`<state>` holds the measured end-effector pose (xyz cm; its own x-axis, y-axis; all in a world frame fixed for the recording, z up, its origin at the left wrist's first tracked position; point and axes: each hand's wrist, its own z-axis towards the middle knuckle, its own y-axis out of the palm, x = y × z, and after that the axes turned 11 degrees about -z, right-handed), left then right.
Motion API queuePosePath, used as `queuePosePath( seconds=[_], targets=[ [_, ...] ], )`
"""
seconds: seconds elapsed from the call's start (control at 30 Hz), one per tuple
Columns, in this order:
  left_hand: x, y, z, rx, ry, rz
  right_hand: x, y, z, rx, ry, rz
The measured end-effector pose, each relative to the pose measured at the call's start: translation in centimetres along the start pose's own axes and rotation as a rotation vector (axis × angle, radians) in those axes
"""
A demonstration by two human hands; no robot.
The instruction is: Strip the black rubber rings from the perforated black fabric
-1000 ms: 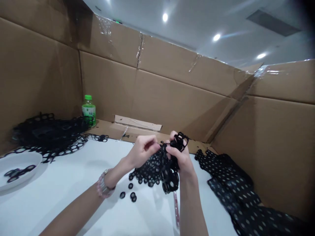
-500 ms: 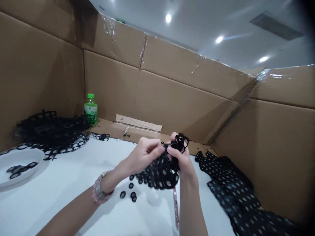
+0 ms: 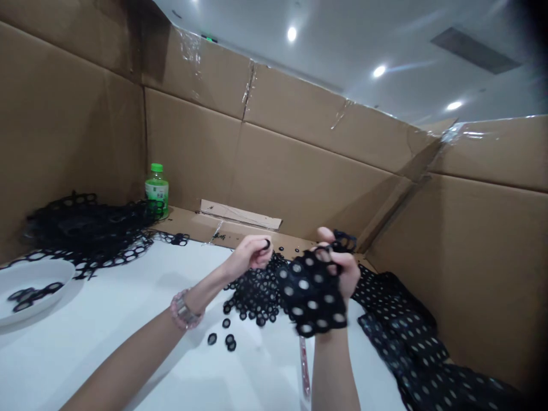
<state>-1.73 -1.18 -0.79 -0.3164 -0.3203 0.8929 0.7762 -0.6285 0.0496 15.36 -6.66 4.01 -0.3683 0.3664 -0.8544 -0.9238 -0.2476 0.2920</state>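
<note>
My left hand (image 3: 248, 257) is closed in a pinch on a small black ring (image 3: 267, 244), of which only the edge shows. Held up in my right hand (image 3: 349, 271) is a black sheet with pale round spots (image 3: 310, 291); looped black strips (image 3: 345, 240) stick out above the thumb. A gap separates the two hands. Below and between them, a heap of small black rings with pale centres (image 3: 254, 294) lies on the white table (image 3: 184, 365). A few loose rings (image 3: 230, 341) rest nearer to me.
More spotted black sheets (image 3: 406, 319) lie at the right. A tangle of black perforated scraps (image 3: 94, 228) and a white bowl (image 3: 68, 274) with black rings are at the left, a green-capped bottle (image 3: 156, 191) behind. Cardboard walls (image 3: 299, 165) surround the table. A thin reddish packet (image 3: 304, 365) lies in front.
My hands have moved apart, the left one drawing away with a small black ring. The sheet in my right hand has swung up and right, uncovering the heap of rings.
</note>
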Motion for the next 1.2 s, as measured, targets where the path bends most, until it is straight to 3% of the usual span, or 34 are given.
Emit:
queuePosePath(
  seconds=[0.13,0.27,0.37,0.47,0.53,0.57,0.63,0.73,0.83,0.97,1.07,1.2],
  targets=[
    [-3.7,-2.4,0.5,-0.165,-0.189,0.641,-0.4,-1.0,-0.2,0.081,0.010,0.020],
    [-8.1,-2.6,0.2,-0.269,-0.330,0.773,0.8,0.3,-0.7,0.096,0.006,-0.078],
    [-9.1,-2.3,0.2,-0.237,-0.367,0.828,1.1,1.3,-1.1,0.091,0.029,-0.097],
    [-6.5,-1.8,0.4,-0.137,-0.306,0.849,0.9,1.9,-1.5,0.125,0.058,-0.042],
    [-3.6,-0.9,0.4,-0.058,-0.193,0.787,0.9,2.1,-1.4,0.116,0.078,-0.017],
    [-2.0,-0.4,0.3,-0.008,-0.064,0.631,1.0,2.1,-1.3,0.104,0.086,-0.013],
    [0.8,0.7,-0.1,-0.084,0.057,0.355,1.4,2.0,-0.9,0.076,0.104,-0.025],
    [3.5,2.0,-0.9,-0.056,0.073,0.235,1.8,1.4,-0.1,0.035,0.099,-0.127],
    [4.5,2.2,-1.5,0.079,0.106,0.286,1.5,0.8,0.4,-0.062,0.075,-0.377],
    [5.0,1.8,-1.6,0.114,0.131,0.415,0.9,0.9,0.2,-0.125,0.059,-0.722],
    [4.9,1.8,-1.6,0.171,0.194,0.525,1.1,1.2,-0.1,-0.103,0.098,-0.780],
    [4.3,2.2,-1.6,0.387,0.422,0.684,1.7,1.3,-0.2,-0.086,0.095,-0.701]
  ],
)
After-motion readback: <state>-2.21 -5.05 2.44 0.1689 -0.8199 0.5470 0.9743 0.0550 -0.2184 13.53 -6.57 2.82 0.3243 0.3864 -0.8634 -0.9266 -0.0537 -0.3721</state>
